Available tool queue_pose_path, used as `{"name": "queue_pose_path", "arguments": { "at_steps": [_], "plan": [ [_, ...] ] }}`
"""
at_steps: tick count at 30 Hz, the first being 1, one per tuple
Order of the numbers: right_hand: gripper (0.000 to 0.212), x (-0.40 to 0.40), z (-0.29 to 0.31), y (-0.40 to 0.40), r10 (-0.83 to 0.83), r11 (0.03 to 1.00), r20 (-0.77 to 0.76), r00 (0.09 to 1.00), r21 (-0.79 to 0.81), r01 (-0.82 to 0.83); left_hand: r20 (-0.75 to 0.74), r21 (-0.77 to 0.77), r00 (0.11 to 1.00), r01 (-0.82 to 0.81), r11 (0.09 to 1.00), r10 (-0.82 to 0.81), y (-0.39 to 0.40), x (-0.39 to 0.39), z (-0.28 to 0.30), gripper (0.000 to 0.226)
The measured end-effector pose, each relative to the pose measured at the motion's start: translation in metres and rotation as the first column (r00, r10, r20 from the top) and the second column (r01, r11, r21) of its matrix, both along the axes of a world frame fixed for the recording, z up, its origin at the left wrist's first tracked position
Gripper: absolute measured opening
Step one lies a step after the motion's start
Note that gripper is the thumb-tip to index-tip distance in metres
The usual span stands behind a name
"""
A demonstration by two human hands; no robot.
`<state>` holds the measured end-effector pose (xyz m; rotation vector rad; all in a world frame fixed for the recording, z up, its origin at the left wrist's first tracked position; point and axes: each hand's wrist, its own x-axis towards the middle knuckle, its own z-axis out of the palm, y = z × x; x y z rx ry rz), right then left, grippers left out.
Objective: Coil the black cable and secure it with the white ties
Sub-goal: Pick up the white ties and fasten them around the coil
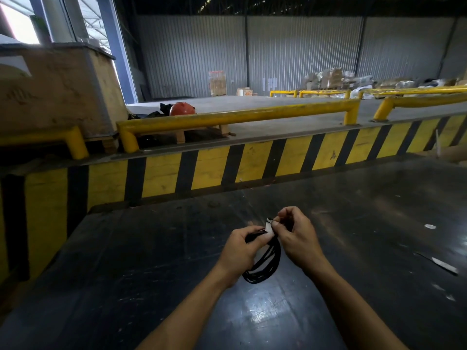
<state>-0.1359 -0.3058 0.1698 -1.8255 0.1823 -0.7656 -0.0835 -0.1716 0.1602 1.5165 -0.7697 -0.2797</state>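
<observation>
Your two bare forearms reach out over a dark, scuffed table (156, 286). Your left hand (242, 248) is curled around the top of the black cable (267, 263), which hangs in a bundle of loops between your hands, its lower end low over the tabletop; whether it touches is unclear. Your right hand (295, 236) pinches a white tie (269, 228) between thumb and forefinger at the top of the bundle, touching the cable just beside your left fingertips. To your right, white scraps (444, 265) lie well apart on the table. Beyond the table's far edge runs a yellow-and-black striped curb (227, 162), topped by a yellow rail (237, 116). Behind the rail, an orange helmet (182, 109) sits beside a large wooden crate (55, 94). Farthest off, stacked boxes (336, 79) line a gray corrugated wall (303, 51).
</observation>
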Motion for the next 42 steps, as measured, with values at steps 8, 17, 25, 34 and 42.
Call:
{"name": "queue_pose_path", "arguments": {
  "at_steps": [8,17,25,34,42],
  "plan": [
    [0.007,-0.007,-0.004,-0.013,0.115,0.993,-0.048,0.992,0.037,-0.114,-0.185,0.036,0.971,0.161,0.986,-0.152,-0.001,0.009,-0.009,0.010],
    [0.021,-0.018,-0.040,-0.024,0.012,0.849,-0.009,1.000,0.528,-0.006,-0.399,0.056,0.915,0.080,0.995,-0.052,-0.004,0.007,-0.063,0.031],
    [0.008,-0.046,-0.139,-0.041,0.084,0.603,-0.369,0.926,0.759,0.248,-0.725,-0.023,0.685,-0.122,0.992,0.067,-0.010,-0.010,-0.124,0.025],
    [0.012,-0.102,-0.216,-0.063,-0.110,0.992,-0.883,0.456,-0.070,0.104,-0.616,0.329,0.723,-0.124,0.936,0.313,0.011,-0.016,-0.158,0.040],
    [0.021,-0.108,-0.220,-0.045,-0.192,0.963,-0.912,0.363,-0.246,-0.110,-0.651,0.271,0.717,-0.088,0.959,0.249,0.009,-0.014,-0.152,0.048]
  ]
}}
